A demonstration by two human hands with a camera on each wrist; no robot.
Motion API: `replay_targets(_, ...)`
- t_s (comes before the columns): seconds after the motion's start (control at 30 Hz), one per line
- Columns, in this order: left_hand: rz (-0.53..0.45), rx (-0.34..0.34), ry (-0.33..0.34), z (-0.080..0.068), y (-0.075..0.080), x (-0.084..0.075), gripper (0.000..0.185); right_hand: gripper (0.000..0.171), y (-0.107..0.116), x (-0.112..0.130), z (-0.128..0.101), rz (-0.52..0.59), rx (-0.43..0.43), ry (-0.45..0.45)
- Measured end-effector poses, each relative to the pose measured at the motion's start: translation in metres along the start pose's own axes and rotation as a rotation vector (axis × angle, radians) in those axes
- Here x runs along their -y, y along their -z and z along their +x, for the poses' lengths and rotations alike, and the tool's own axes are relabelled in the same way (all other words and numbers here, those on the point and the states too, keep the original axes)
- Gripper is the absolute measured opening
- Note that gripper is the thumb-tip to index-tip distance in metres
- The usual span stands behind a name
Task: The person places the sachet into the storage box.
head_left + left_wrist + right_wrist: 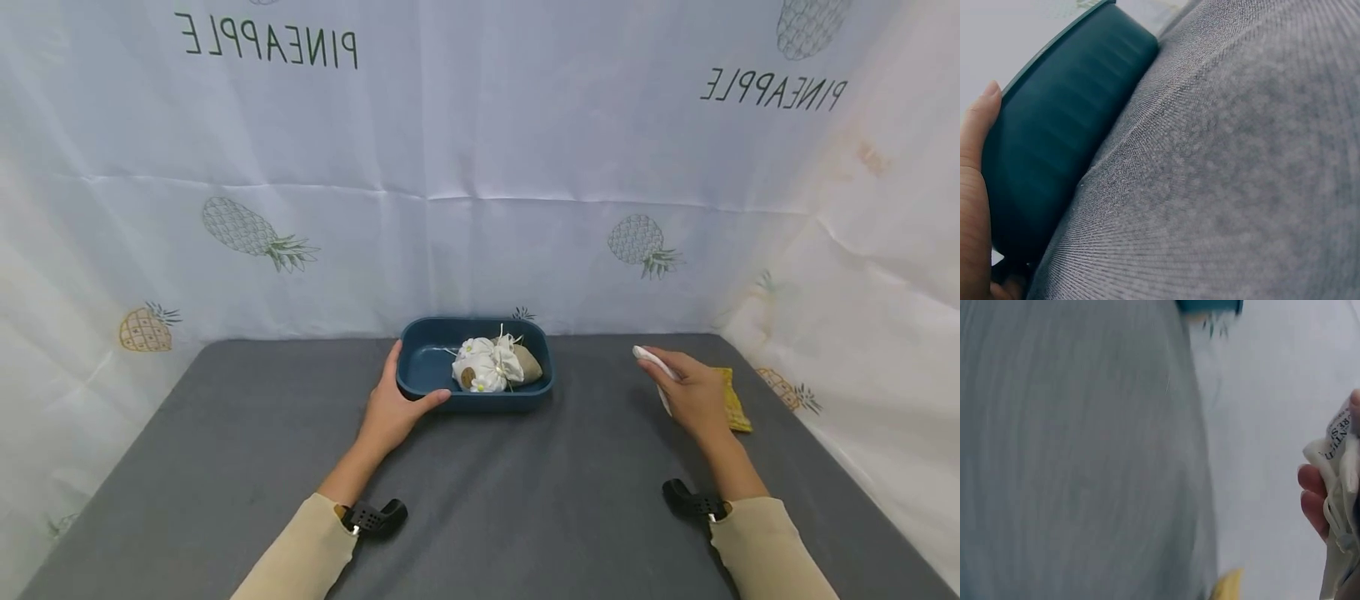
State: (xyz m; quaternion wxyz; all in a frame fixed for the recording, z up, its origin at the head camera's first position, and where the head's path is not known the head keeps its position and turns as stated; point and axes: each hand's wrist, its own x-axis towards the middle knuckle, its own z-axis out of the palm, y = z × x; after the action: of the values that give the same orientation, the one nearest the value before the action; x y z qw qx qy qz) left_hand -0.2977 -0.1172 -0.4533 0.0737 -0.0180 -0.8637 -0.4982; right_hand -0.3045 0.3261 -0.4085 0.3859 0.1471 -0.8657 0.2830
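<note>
A dark blue rectangular box [476, 402] stands at the far middle of the table. Its left end is gripped by my left hand [393, 410], with the thumb along the front rim and the fingers at the left side. Inside the box lie several small drawstring pouches [487, 367], white with flowers, and a tan one [528, 365]. My right hand [696, 398], raised to the right of the box, pinches a white cloth pouch [654, 363]. Dark printed letters and a cord show on this pouch [1335, 450] in the right wrist view.
A yellow patterned pouch [735, 404] lies on the grey-covered table [570, 500], partly hidden behind the right hand. A white curtain with pineapple prints [465, 167] hangs along the back and sides.
</note>
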Motion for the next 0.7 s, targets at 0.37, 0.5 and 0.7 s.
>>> replay_targets(0.37, -0.017, -0.004, 0.005, -0.002, 0.000, -0.001, 0.118, 0.041, -0.015, 0.071, 0.039, 0.055, 0.114, 0.207)
replay_targets(0.5, -0.015, -0.002, 0.005, -0.001, 0.000, -0.001, 0.117, 0.042, -0.024, 0.097, 0.060, 0.074, 0.164, 0.303)
replay_targets(0.7, -0.005, -0.003, -0.005, 0.000, -0.001, 0.001, 0.117, 0.042, -0.046, 0.137, 0.087, 0.061, 0.249, 0.413)
